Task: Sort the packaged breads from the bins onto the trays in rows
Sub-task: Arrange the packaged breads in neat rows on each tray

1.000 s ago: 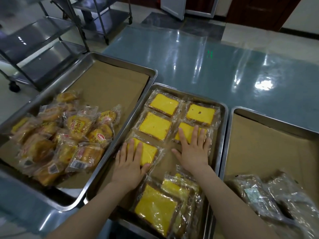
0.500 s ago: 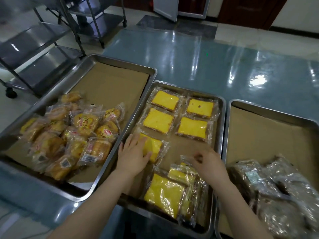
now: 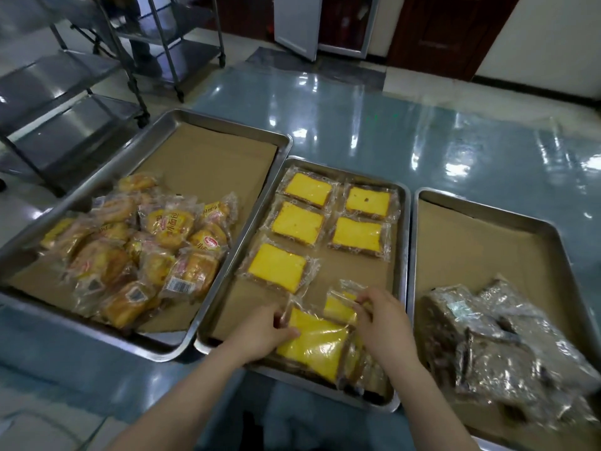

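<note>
The middle steel tray [image 3: 404,242] holds several wrapped yellow cake slices laid flat in two columns, the nearest being a slice [image 3: 276,267] at the left. A loose pile of the same slices sits at the tray's near end. My left hand [image 3: 260,333] grips the left edge of the top yellow slice of the pile [image 3: 315,346]. My right hand [image 3: 380,320] pinches the wrapper of another yellow slice [image 3: 340,307] just behind it.
The left tray [image 3: 208,154] carries a heap of wrapped golden buns [image 3: 140,252]; its far half shows bare brown paper. The right tray [image 3: 487,249] holds dark breads in clear wrap [image 3: 497,349] at its near end. Steel trolleys [image 3: 65,102] stand at the far left.
Both hands have left the laid-out slices and pulled back to the pile at the near end. Each now has hold of a wrapped slice there.
</note>
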